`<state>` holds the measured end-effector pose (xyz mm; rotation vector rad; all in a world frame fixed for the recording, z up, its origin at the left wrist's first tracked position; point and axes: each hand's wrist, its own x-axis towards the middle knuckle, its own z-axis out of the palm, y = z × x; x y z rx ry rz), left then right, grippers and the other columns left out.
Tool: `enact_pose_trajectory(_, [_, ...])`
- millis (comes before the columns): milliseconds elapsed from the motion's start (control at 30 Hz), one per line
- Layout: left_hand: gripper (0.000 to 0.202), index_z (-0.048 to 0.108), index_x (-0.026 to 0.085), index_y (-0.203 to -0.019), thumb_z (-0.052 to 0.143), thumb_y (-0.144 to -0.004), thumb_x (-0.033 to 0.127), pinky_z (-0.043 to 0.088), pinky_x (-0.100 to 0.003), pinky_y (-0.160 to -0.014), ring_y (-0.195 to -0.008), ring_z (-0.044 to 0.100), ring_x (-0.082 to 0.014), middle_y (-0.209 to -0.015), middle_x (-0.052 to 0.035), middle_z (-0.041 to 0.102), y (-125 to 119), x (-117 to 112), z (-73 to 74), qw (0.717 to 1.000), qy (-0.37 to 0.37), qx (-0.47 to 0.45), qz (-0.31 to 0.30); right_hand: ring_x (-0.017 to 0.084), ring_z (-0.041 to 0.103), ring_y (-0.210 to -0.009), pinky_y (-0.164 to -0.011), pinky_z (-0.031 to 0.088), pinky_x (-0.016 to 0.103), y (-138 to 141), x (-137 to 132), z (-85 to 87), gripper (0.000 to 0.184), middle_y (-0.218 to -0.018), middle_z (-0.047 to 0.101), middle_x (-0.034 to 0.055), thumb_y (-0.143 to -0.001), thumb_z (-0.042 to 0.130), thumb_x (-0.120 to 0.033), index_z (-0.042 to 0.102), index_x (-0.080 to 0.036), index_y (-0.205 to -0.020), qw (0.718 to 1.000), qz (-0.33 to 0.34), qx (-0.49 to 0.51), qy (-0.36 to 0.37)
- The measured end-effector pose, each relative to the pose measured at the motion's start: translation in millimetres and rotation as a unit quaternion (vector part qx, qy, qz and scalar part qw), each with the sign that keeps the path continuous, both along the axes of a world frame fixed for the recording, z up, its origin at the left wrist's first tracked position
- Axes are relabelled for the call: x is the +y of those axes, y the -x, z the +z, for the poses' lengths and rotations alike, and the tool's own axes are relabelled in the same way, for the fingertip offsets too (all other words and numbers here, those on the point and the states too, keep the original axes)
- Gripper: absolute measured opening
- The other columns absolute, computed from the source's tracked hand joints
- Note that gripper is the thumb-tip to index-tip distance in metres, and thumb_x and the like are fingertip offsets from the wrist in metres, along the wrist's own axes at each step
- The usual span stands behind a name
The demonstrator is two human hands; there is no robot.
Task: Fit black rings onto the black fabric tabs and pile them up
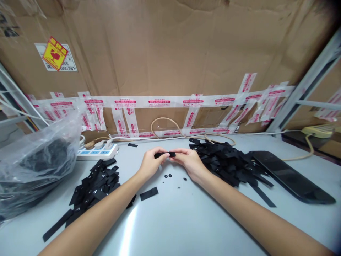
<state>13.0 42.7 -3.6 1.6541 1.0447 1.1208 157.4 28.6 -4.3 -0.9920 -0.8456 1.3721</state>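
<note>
My left hand (151, 164) and my right hand (188, 160) meet above the middle of the grey table (186, 220). Together they pinch one short black strip (165, 154), each hand gripping one end with closed fingers. Just below the hands, a few tiny black rings (168, 176) lie on the table. A pile of black strips (229, 161) sits right beside my right hand. Another pile of black strips (93, 186) lies to the left of my left forearm. One loose strip (149, 193) rests near my left forearm.
A clear plastic bag (34, 160) with dark material fills the left edge. A white power strip (97, 152) and beige cable (170, 128) lie at the back. A long black flat object (290, 177) lies at right. A taped cardboard wall (173, 53) stands behind.
</note>
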Motion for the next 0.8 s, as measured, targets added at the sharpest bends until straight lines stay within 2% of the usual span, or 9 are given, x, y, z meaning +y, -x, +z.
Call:
enact_pose_trajectory(100, [0.017,0.063,0.014,-0.078,0.062,-0.068,0.028,0.043,-0.024,-0.055,-0.054,0.051,-0.0100,-0.070,-0.0024,0.063,-0.5,0.0,-0.5,1.000,0.001,-0.003,-0.011,0.014,0.063,-0.056,-0.066,0.053,0.028,0.3,0.1,-0.1,0.016,-0.059,0.067,0.0028,-0.046,0.075,-0.017,0.068,-0.014,-0.060,1.000,-0.016,-0.012,-0.007])
enact_pose_trajectory(267, [0.018,0.062,0.014,-0.079,0.061,-0.070,0.029,0.043,-0.024,-0.055,-0.054,0.052,-0.0108,-0.067,-0.0018,0.063,0.3,1.4,-2.6,1.000,-0.007,0.005,-0.010,0.012,0.063,-0.058,-0.072,0.052,0.028,0.7,-1.6,0.8,0.014,-0.064,0.068,0.0028,-0.050,0.073,-0.017,0.069,-0.014,-0.064,0.999,0.027,-0.015,-0.011])
enact_pose_trajectory(400, [0.020,0.064,0.014,-0.081,0.059,-0.072,0.032,0.043,-0.025,-0.059,-0.057,0.054,-0.0120,-0.071,-0.0029,0.064,2.3,4.0,-5.5,0.999,-0.032,0.006,-0.001,0.013,0.064,-0.064,-0.075,0.051,0.028,1.1,-4.7,4.4,0.017,-0.073,0.070,0.0056,-0.058,0.073,-0.027,0.070,-0.014,-0.069,0.999,0.045,-0.007,-0.011])
enact_pose_trajectory(600, [0.017,0.063,0.014,-0.074,0.062,-0.069,0.030,0.041,-0.025,-0.059,-0.059,0.052,-0.0120,-0.067,-0.0015,0.062,2.0,3.0,-3.1,1.000,-0.025,0.019,-0.002,0.012,0.060,-0.058,-0.068,0.049,0.028,-0.5,-4.8,3.4,0.032,-0.061,0.066,0.0012,-0.041,0.081,-0.022,0.069,-0.014,-0.069,0.998,0.034,-0.037,-0.029])
enact_pose_trajectory(800, [0.018,0.063,0.014,-0.071,0.063,-0.068,0.032,0.038,-0.024,-0.059,-0.057,0.048,-0.0104,-0.062,0.0004,0.059,2.4,1.1,2.9,0.998,0.038,-0.018,-0.051,0.011,0.056,-0.055,-0.062,0.045,0.028,-4.8,-0.7,3.2,0.027,-0.056,0.063,0.0013,-0.043,0.079,-0.022,0.069,-0.013,-0.066,0.999,0.018,-0.036,-0.017])
